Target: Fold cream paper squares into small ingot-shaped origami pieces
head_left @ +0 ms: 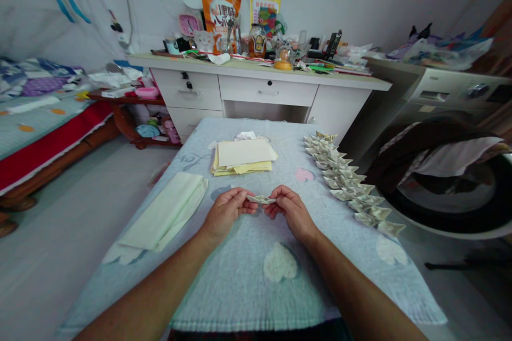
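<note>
Between my two hands, over the middle of the cloth-covered table (224, 287), is a small folded paper boat (261, 199). My left hand (228, 212) pinches its left tip between thumb and fingers. The right tip is pinched the same way by my right hand (291, 210). Farther back lies a stack of cream and yellow paper sheets (246, 153). To the left rests a pale green folded bundle of paper (166, 210). Rows of similar finished paper boats (346, 173) run along the right side of the table.
Behind the table stands a white desk (268, 89) with a cluttered top, including an orange snack bag (220, 16) and a jar (257, 41). A washing machine (448, 90) with its door open is at the right. At the left is a bed (48, 122) beside a low wooden shelf (136, 109).
</note>
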Tool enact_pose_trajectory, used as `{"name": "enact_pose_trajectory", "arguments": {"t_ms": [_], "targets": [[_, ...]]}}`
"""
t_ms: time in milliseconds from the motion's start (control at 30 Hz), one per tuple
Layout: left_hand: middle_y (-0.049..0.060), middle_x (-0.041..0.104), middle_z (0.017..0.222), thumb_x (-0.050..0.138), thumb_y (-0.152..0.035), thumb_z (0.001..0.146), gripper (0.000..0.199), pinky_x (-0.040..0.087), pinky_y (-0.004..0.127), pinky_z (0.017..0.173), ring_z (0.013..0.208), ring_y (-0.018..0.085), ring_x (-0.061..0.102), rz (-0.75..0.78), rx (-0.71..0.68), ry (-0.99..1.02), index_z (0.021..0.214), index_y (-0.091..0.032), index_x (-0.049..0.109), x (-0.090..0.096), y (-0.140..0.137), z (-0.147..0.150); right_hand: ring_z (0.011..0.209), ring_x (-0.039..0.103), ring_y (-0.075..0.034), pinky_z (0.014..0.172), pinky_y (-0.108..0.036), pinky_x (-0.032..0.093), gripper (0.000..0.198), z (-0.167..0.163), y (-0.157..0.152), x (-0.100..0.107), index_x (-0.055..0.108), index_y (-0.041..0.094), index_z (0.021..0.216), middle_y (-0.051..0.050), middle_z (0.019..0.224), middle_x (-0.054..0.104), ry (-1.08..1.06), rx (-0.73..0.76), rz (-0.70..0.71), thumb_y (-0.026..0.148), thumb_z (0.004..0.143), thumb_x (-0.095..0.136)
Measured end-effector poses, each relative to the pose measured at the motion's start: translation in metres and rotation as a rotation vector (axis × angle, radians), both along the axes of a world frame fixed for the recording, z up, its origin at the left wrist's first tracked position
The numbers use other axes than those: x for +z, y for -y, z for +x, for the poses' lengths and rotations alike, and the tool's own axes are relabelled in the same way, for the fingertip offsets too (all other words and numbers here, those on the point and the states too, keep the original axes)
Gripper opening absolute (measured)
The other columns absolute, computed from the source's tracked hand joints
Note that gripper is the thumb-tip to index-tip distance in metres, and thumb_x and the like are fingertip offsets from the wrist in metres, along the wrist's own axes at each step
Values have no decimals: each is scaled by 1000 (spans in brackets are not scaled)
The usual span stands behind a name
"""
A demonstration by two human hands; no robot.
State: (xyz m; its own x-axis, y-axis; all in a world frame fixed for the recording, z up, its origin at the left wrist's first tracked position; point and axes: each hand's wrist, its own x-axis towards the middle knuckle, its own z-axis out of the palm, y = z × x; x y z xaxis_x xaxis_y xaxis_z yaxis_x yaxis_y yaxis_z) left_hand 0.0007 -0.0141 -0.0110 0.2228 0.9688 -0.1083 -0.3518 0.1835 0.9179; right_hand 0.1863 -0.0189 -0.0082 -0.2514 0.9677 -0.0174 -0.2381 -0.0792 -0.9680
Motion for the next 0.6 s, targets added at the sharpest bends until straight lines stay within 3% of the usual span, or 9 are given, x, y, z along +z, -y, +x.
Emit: {"name": "enact_pose_trajectory", "arguments": {"t_ms": [167, 300, 467, 533, 600], "targets": [[7, 71, 74, 70, -46, 75, 36, 55, 28, 66, 66, 16, 67, 0, -2, -67, 84, -11, 65, 0, 0, 1, 59, 55, -13, 57, -24, 42, 9, 2, 0, -5, 53, 18, 79, -1, 68, 63, 165, 0, 88, 24, 78, 46], [5, 69, 71, 70, -46, 74, 37, 55, 27, 64, 65, 15, 65, 19, 16, -111, 84, -11, 66, 2, 1, 2, 70, 52, -13, 64, -24, 41, 9, 4, 2, -4, 56, 18, 85, 0, 76, 58, 368, -30, 289, 24, 80, 51], [3, 67, 69, 69, -45, 75, 35, 56, 29, 66, 66, 15, 64, 64, -21, -149, 84, -11, 66, 3, 3, 5, 87, 52, -17, 76, -28, 42, 41, 1, 4, -4, 54, 19, 109, -3, 97, 57, 530, -35, 499, 29, 72, 70], [4, 67, 69, 67, -45, 76, 34, 56, 30, 67, 67, 16, 65, 72, -39, -166, 84, -11, 66, 2, 3, 6, 86, 52, -17, 77, -28, 41, 37, 0, 3, -5, 58, 19, 107, -3, 94, 57, 604, -34, 562, 25, 72, 71], [4, 68, 71, 66, -45, 77, 34, 56, 31, 67, 68, 16, 65, 70, -43, -183, 84, -11, 65, 2, 3, 5, 82, 52, -16, 74, -27, 40, 20, -1, 3, -4, 63, 19, 96, -2, 85, 57, 641, -32, 600, 23, 77, 67]]}}
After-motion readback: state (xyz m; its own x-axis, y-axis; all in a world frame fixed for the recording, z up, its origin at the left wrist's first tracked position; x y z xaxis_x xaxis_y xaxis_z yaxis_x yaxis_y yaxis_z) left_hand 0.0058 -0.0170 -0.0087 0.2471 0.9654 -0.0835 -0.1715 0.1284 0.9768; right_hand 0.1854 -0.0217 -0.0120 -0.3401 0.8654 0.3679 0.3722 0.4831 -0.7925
